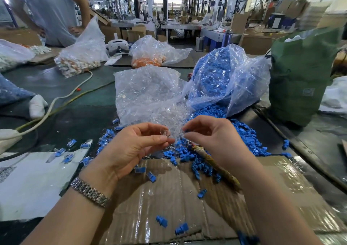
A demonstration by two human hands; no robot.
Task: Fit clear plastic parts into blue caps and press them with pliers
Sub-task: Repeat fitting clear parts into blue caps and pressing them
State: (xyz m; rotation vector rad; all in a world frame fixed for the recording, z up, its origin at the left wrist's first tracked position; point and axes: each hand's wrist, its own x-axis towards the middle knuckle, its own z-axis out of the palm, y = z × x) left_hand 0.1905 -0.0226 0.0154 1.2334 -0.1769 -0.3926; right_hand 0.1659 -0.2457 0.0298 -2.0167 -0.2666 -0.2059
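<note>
A small clear plastic part (165, 133) is pinched between thumb and fingertips of the left hand (137, 147), held up facing the right hand (212, 137), whose curled fingers are clamped on a small blue plastic cap (186, 131), seemingly for fitting, above the loose blue caps (244, 137) and the tape-wrapped pliers (216, 166) kept within reach.

A small clear plastic part (165, 133) sits pinched just above the loose pile of blue caps (242, 137); wrapped pliers (216, 166) lie across that pile.
</note>
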